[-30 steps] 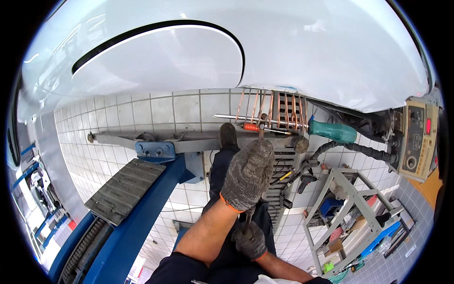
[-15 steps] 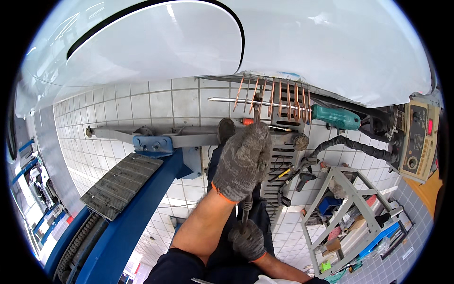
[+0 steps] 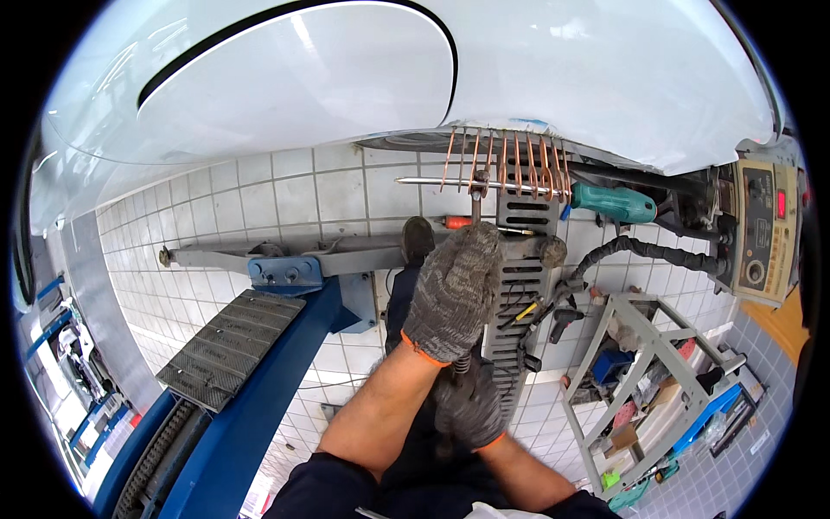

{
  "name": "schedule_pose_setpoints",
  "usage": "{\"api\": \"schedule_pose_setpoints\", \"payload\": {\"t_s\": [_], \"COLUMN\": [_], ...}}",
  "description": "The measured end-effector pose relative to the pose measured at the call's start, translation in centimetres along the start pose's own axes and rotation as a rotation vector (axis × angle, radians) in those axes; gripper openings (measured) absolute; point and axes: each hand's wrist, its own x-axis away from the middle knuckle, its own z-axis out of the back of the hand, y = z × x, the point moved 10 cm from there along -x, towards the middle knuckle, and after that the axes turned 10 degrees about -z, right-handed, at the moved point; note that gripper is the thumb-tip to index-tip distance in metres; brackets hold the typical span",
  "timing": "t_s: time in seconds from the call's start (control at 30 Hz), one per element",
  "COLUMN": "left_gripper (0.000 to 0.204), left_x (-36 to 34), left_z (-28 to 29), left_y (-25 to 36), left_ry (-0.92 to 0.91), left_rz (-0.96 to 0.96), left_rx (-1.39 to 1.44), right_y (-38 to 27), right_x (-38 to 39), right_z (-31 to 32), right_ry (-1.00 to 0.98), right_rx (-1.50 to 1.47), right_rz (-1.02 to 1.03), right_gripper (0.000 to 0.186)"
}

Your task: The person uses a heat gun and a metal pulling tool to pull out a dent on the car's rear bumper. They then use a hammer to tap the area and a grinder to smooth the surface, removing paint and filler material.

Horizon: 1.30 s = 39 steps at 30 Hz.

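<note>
Our left grip (image 3: 454, 294) hides part of the metal rod (image 3: 475, 210) it wraps. Nearer us, the right grip (image 3: 474, 405) is blurred, and we cannot tell how it closes. Beyond the 2 grips, the upper edge cuts off the white car body (image 3: 596, 82); right of them, the control box (image 3: 765, 229) bears markings too small to read.

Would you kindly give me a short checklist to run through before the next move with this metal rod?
1. Gloves worn on both hands: ok.
2. Left hand closed around the metal rod: ok.
3. Right hand on the rod, below the left: ok.
4. Screwdriver reaching across the copper loops: ok.
5. Rod's far end firmly hooked to the screwdriver: cannot tell; the join is too small.
6. Red-handled tool well away from the shoe: not ok; it shows close by.
</note>
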Motion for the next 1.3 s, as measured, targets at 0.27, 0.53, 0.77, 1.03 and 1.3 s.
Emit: {"api": "schedule_pose_setpoints", "payload": {"t_s": [0.27,0.53,0.77,1.03,1.3], "left_gripper": [0.039,0.034,0.027,0.05,0.059], "left_x": [0.8,1.2,3.9,3.5,18.5], "left_z": [0.5,-0.9,-3.4,-4.3,-3.8], "left_y": [0.4,-0.9,-3.4,-1.5,2.6], "left_ry": [0.028,0.033,0.172,0.021,-0.104], "left_rz": [-0.067,0.058,0.874,0.933,1.022], "left_rx": [-0.025,0.11,1.268,1.36,1.442], "right_y": [7.3,-0.9,8.7,7.0,6.5], "right_x": [4.6,-2.0,6.1,6.6,6.5], "right_z": [-5.7,0.6,-6.0,-4.9,-5.6], "right_ry": [-0.068,-0.087,-0.123,-0.101,-0.038], "right_rx": [-0.114,0.026,-0.113,-0.176,-0.374], "right_rz": [-0.071,-0.105,-0.141,-0.007,0.372], "right_gripper": [0.016,0.014,0.018,0.037,0.052]}}
